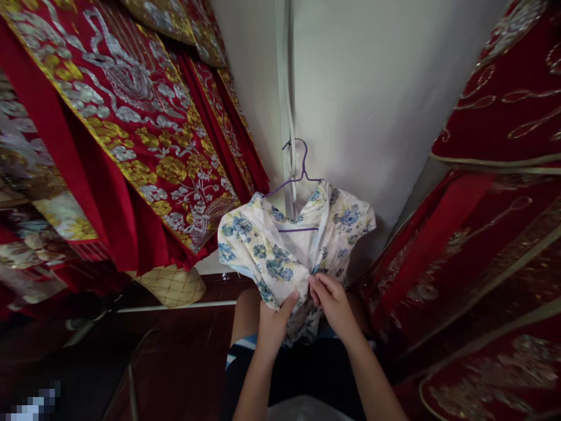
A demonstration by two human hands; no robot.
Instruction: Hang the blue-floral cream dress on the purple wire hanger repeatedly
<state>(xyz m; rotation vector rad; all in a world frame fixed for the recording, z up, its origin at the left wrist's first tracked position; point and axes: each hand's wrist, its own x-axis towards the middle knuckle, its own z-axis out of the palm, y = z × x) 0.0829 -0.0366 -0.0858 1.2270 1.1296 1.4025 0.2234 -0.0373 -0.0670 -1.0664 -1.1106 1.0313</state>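
A white floral garment with blue flowers hangs on a purple wire hanger in front of the wall. Its front edges meet low on the chest, below the open neckline. My left hand holds the lower front of the cloth, thumb on top and fingers hidden under it. At the front opening, my right hand pinches the garment's edge between thumb and fingers.
Red embroidered cloths with gold and silver patterns hang at the left. More red embroidered fabric hangs at the right. A pale wall with a white cord stands behind the hanger. My knees are beneath the garment.
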